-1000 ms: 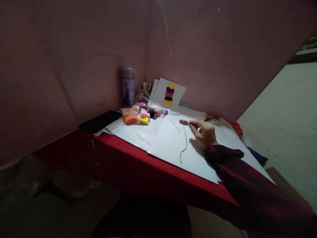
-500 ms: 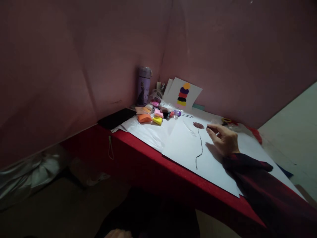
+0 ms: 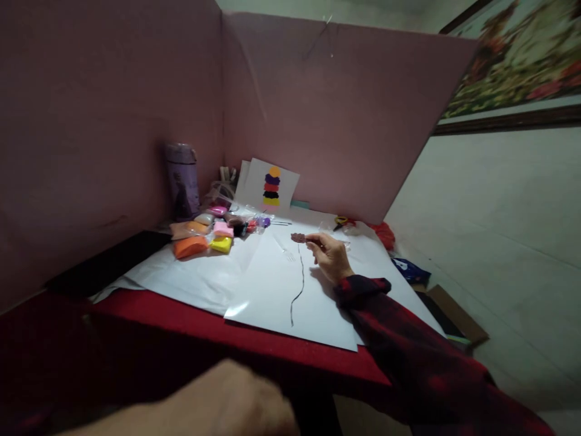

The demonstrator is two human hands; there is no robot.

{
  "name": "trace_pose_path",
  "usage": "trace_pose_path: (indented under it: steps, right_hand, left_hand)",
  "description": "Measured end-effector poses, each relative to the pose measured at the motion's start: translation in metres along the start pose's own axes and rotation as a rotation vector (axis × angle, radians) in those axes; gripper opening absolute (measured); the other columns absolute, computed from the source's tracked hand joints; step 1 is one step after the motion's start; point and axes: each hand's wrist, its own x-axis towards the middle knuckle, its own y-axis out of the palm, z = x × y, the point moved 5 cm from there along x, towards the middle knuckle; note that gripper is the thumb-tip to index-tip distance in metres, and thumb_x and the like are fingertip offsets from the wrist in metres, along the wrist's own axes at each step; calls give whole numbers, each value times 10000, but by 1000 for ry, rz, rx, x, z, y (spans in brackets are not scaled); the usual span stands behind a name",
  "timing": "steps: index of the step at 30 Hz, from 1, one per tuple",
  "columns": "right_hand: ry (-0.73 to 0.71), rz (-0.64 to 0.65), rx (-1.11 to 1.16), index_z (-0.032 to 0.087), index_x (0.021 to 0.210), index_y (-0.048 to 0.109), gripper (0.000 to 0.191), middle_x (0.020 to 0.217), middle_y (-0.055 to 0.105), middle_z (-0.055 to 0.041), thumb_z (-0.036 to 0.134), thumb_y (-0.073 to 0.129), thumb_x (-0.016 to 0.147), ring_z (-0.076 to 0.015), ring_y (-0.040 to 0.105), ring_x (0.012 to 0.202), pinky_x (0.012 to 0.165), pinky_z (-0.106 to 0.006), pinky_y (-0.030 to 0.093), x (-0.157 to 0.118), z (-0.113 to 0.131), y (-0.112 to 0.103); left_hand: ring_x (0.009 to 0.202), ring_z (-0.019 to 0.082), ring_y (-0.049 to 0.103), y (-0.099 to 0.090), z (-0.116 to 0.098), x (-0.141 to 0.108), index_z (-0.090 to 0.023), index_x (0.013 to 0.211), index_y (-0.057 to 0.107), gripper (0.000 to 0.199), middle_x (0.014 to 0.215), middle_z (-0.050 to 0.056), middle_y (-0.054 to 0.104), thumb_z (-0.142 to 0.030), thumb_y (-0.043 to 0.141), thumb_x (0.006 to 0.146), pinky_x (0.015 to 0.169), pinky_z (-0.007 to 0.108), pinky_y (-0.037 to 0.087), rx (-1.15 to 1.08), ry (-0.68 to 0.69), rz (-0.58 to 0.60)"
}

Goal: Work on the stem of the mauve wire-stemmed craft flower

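My right hand (image 3: 331,254) is closed in a pinch over the white paper (image 3: 267,290), its fingertips at the right edge of a textured brown clay patch (image 3: 298,238). A small bit of brown clay seems to be between the fingertips, mostly hidden by them. Below the patch runs a thin, wavy dark line (image 3: 302,278) on the paper. A clear plastic fork (image 3: 285,249) lies just left of this line. Low in the view, close to the camera, my left hand (image 3: 231,399) appears large and blurred; its fingers are hidden.
Colourful clay packets (image 3: 190,246) lie to the left, before a purple bottle (image 3: 182,181). Against the pink partition (image 3: 308,109) leans a card (image 3: 287,186) with stacked coloured shapes. Yellow-handled scissors (image 3: 340,221) rest at the back right, near red plastic (image 3: 384,236). Red cloth (image 3: 190,321) covers the table's front.
The camera view has swung right, so the table appears further left. My right hand has moved from just beside the brown patch to touching its edge. My left hand has risen into view.
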Motion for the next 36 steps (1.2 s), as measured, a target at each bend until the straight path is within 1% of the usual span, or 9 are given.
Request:
trace_pose_path:
  steps: [4, 6, 7, 10, 14, 18, 23, 30, 36]
  right_hand:
    - [28, 69, 87, 183, 951, 671, 133, 793, 700, -52, 209, 558, 885, -153, 613, 584, 533, -284, 513, -1, 1, 4]
    - [39, 100, 127, 184, 940, 666, 126, 812, 696, -54, 197, 556, 879, -143, 606, 571, 526, -275, 509, -2, 3, 6]
    - [46, 112, 149, 183, 938, 659, 119, 807, 691, -51, 194, 560, 874, -136, 598, 558, 519, -270, 506, -2, 3, 7]
    - [79, 130, 215, 181, 966, 608, 114, 750, 667, -21, 182, 568, 859, -120, 569, 517, 508, -257, 501, -3, 3, 9]
    - [141, 138, 274, 190, 899, 540, 52, 656, 610, 17, 219, 574, 871, -114, 545, 498, 484, -242, 478, -3, 0, 11]
    - [180, 167, 314, 195, 885, 543, 58, 681, 610, 15, 236, 577, 863, -107, 540, 498, 487, -240, 477, -4, -1, 13]
    - [187, 183, 328, 194, 899, 555, 55, 738, 627, 1, 182, 557, 846, -112, 562, 542, 524, -248, 493, -6, 1, 15]
    - [174, 196, 302, 189, 879, 588, 58, 713, 630, -3, 207, 614, 831, -138, 588, 602, 565, -261, 502, -7, 1, 16]
    - [181, 152, 278, 182, 860, 620, 62, 727, 650, -21, 235, 637, 833, -144, 584, 599, 574, -273, 502, -5, 3, 14]
  left_hand:
    - [773, 164, 593, -84, -11, 63, -207, 1015, 700, 269, 828, 16, 657, -251, 454, 913, 728, 287, 427, 41, -10, -285]
    - [700, 145, 564, -116, 4, 97, -148, 1005, 688, 237, 747, 25, 620, -170, 495, 868, 668, 272, 413, 20, -121, -525]
    - [648, 128, 549, -121, 15, 114, -127, 986, 677, 207, 745, 29, 613, -164, 518, 859, 620, 255, 404, -94, -189, -527]
    - [508, 119, 544, -117, 39, 156, -89, 833, 631, 218, 692, 50, 597, -248, 498, 901, 473, 232, 379, -253, -225, -440]
    - [502, 107, 561, -99, 58, 178, -113, 800, 586, 196, 691, 31, 594, -246, 489, 906, 451, 218, 409, -469, -165, -411]
    - [481, 84, 522, -92, 69, 179, -128, 795, 560, 187, 647, 12, 591, -270, 499, 901, 485, 211, 413, -594, -108, -434]
    - [422, 97, 455, -95, 76, 179, -160, 699, 535, 307, 550, -14, 560, -423, 552, 857, 446, 222, 322, -535, -76, -496]
    - [562, 155, 464, -95, 75, 182, -194, 614, 506, 193, 506, -45, 481, -264, 562, 786, 588, 268, 322, -360, -43, -655]
    - [549, 156, 453, -95, 76, 182, -202, 617, 510, 217, 515, -39, 494, -357, 528, 766, 583, 278, 336, -368, -11, -696]
